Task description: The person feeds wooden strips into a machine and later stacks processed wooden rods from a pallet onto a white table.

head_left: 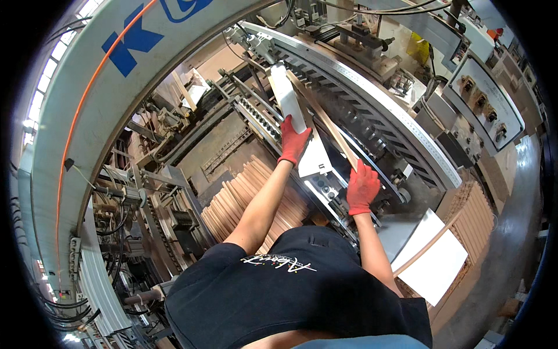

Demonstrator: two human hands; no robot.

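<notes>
left red-gloved hand is touching glossy flat bar; its fingers' closure unclear; right red-gloved hand is pinching wooden strip between fingers

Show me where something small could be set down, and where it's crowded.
The white sheet has a bare patch on each side of the wooden strip lying across it; stacked strips border the sheet at upper right. It's crowded where the left hand touches a pale bar and the right hand holds a long strip, and over the strip pile.
</notes>
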